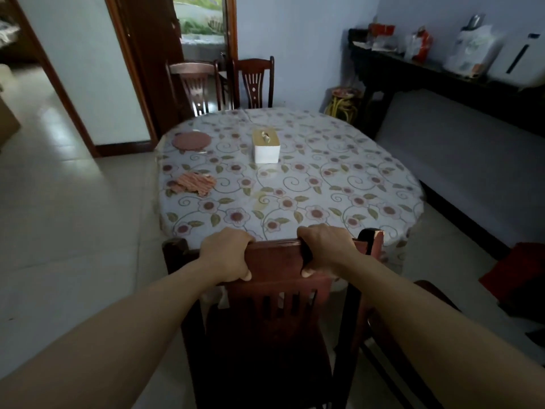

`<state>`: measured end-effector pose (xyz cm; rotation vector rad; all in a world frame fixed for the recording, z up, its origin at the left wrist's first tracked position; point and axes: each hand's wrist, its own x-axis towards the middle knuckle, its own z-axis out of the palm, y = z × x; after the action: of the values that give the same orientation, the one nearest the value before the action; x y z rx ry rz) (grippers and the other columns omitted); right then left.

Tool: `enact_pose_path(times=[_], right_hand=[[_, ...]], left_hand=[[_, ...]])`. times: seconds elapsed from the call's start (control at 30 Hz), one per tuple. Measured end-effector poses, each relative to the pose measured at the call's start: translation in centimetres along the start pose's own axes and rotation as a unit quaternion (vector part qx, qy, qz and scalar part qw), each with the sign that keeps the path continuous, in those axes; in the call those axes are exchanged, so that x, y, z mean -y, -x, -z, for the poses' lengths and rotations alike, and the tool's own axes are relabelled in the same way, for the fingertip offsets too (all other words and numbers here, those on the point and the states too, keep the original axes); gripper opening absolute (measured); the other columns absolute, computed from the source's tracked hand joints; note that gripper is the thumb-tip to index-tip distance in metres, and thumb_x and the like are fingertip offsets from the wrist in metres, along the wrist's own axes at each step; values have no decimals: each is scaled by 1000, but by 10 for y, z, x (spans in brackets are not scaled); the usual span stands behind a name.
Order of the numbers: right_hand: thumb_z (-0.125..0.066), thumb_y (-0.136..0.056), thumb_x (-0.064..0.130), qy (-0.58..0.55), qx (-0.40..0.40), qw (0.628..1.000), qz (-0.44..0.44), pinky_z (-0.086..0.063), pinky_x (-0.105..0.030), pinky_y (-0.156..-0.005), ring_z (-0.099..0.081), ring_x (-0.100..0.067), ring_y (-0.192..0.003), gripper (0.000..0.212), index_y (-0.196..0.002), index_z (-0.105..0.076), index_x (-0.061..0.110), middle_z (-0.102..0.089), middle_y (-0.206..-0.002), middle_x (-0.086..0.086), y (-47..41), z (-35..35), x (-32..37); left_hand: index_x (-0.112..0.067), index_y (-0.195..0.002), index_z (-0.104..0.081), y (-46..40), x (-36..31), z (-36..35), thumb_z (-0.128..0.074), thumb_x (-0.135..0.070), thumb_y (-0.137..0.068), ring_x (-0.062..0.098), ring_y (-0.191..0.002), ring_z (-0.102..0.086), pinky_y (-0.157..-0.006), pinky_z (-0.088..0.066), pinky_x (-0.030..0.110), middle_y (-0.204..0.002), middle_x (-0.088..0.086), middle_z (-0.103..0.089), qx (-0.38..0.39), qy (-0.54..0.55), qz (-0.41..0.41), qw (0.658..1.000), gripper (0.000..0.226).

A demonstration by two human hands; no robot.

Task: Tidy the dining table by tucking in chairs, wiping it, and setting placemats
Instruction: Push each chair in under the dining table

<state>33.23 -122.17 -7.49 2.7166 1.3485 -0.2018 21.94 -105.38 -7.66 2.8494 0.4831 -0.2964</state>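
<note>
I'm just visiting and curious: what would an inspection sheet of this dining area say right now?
Surface: oval table under a floral cloth.
Job's things: near chair gripped at its top rail; round mat and striped cloth lie on the table's left side, apart; two far chairs stand at the far end.
Clutter: tissue box near the table's middle.
Hands: left hand and right hand both hold the near chair's top rail.
Cables: nothing seen.
Surroundings: dark sideboard with packages at right, doorway beyond, tiled floor.
</note>
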Motion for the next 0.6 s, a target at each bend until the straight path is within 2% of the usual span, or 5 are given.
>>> enact_pose_path(times=[0.1, 0.2, 0.33, 0.43, 0.6], right_hand=[[-83, -63, 40, -29, -12, 999, 23, -38, -31, -63, -56, -22, -86, 55, -87, -38, 21, -52, -86, 3, -21, 1, -15], [-83, -63, 38, -35, -23, 998, 43, -32, -28, -59, -49, -19, -76, 53, -84, -38, 21, -47, -80, 6, -40, -1, -22], [-81, -67, 37, -18, -33, 998, 51, -32, -29, -59, -56, -22, -84, 52, -89, -37, 20, -53, -91, 0, -53, -11, -25], [-77, -73, 34, -15, -43, 998, 47, -33, -30, -61, -55, -23, -91, 47, -104, -46, 16, -55, -98, -1, -63, -27, -26], [-71, -79, 34, -23, -45, 998, 48, -31, -31, -61, -41, -18, -81, 41, -105, -46, 15, -52, -99, -2, -71, -61, -22]], left_hand=[[-16, -101, -60, -22, -2, 4, -82, -33, -64, 22, -92, -60, -65, -42, 29, -98, 3, -64, -10, -6, 19, 1000, 46], [-16, -102, -59, -37, -1, 4, -80, -33, -66, 23, -93, -60, -65, -42, 30, -99, 3, -62, -25, -23, 38, 999, 45], [-18, -107, -56, -51, 2, -12, -75, -33, -71, 24, -93, -60, -70, -44, 32, -100, 4, -62, -40, -56, 55, 996, 44], [-20, -105, -53, -62, 5, -29, -72, -31, -73, 24, -94, -60, -73, -45, 33, -102, 4, -63, -50, -59, 53, 996, 39], [-18, -105, -48, -73, 16, -55, -68, -32, -78, 23, -95, -60, -75, -46, 34, -104, 2, -62, -68, -97, 36, 992, 36]])
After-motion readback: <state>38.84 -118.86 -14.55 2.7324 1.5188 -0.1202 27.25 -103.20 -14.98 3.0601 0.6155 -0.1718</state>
